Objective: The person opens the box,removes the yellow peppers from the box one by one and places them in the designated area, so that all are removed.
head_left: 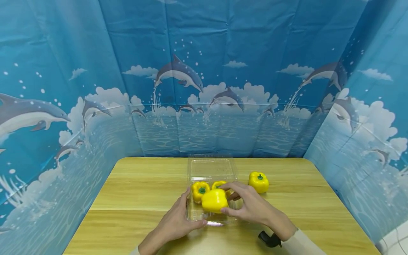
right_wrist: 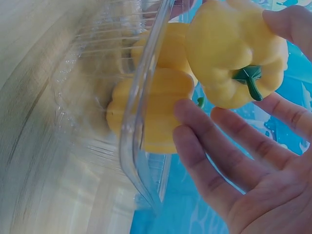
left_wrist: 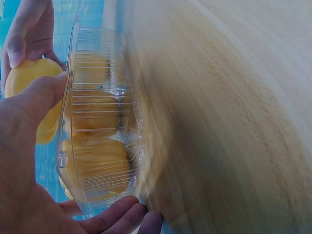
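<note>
My right hand holds a yellow bell pepper between thumb and fingers, lying sideways over the near part of a clear plastic clamshell box. In the right wrist view its green stem faces the palm side. Two more yellow bell peppers sit in the box, one at back left with its stem up and one at back right, partly hidden by my fingers. With the thumb at the front rim and fingers along the left wall, my left hand grips the box.
The box's hinged lid lies open toward the back edge of the wooden table. Another yellow bell pepper stands right of the box. A black object is by my right wrist. A dolphin-printed curtain hangs behind the table.
</note>
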The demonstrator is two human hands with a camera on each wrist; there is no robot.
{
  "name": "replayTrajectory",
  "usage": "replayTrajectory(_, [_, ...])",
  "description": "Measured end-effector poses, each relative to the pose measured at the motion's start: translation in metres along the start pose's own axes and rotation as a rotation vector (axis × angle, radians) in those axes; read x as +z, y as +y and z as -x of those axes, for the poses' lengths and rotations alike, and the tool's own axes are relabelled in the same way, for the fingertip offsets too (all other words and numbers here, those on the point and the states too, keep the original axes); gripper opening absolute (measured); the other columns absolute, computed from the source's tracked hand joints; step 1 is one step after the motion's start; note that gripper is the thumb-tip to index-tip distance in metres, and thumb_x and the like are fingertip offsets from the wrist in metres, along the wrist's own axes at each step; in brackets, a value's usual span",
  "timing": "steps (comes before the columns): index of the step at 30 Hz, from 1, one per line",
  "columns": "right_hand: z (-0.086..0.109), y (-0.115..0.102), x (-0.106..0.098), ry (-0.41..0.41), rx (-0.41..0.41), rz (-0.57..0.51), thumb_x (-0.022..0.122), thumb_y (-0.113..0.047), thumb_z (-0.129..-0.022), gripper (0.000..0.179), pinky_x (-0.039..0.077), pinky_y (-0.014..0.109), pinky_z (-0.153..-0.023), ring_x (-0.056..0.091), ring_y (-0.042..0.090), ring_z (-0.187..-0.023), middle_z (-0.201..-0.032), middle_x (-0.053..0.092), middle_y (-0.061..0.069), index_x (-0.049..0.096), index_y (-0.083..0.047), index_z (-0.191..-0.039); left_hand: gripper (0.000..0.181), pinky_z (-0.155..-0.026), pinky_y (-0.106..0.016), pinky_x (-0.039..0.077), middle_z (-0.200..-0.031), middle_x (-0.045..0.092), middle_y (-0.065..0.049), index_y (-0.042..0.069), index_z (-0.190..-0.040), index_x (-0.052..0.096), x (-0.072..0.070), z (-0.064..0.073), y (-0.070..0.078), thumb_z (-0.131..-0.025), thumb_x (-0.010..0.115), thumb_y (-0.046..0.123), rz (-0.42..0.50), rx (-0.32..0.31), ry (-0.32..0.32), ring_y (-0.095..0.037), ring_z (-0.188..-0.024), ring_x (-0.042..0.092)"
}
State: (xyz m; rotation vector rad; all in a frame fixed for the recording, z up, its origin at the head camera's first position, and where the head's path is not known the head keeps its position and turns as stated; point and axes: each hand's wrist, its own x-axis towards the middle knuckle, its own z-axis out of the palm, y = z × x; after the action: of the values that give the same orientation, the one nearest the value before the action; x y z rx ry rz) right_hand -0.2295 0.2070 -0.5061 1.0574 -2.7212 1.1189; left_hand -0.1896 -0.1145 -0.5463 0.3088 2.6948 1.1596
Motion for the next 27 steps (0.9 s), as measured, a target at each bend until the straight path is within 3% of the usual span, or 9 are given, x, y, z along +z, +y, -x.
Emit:
replayTrajectory(7, [0.0010, -0.0007, -0.0022, 0.029, -0.010, 0.015, 0.087, -0.052, -0.106, 0.060, 0.074, 0.041, -0.095, 0.085, 0.014, -0.109, -0.152, 0.076, 0.003, 0.067, -0.021, -0.154, 0.133, -0.121, -0.084, 0.050, -0.186, 0.040, -0.028, 0.017, -0.188, 0.018, -0.0002, 0.0004, 0.0002, -0.091, 0.092, 0.069, -0.003, -0.002, 0.002, -0.056, -0.165, 0.051])
replayTrajectory(19, [0.0029, -0.0002, -0.0039, 0.047, -0.015, -0.004, 0.088, -0.047, -0.105, 0.065, 0.074, 0.046, -0.096, 0.082, 0.020, -0.118, -0.155, 0.075, 0.005, 0.066, -0.014, -0.157, 0.132, -0.122, -0.084, 0.050, -0.186, 0.040, -0.027, 0.017, -0.188, 0.019, 0.0005, 0.0007, -0.0007, -0.092, 0.091, 0.071, -0.007, -0.006, 0.008, -0.055, -0.165, 0.050])
replayTrajectory(27, [0.0055, 0.0008, -0.0067, 0.072, 0.005, 0.024, 0.088, -0.046, -0.106, 0.062, 0.073, 0.043, -0.097, 0.081, 0.015, -0.117, -0.154, 0.073, 0.000, 0.065, -0.023, -0.158, 0.133, -0.122, -0.084, 0.050, -0.186, 0.040, -0.027, 0.017, -0.188, 0.019, 0.0004, -0.0001, -0.0003, -0.091, 0.091, 0.072, -0.010, -0.018, 0.005, -0.055, -0.165, 0.050])
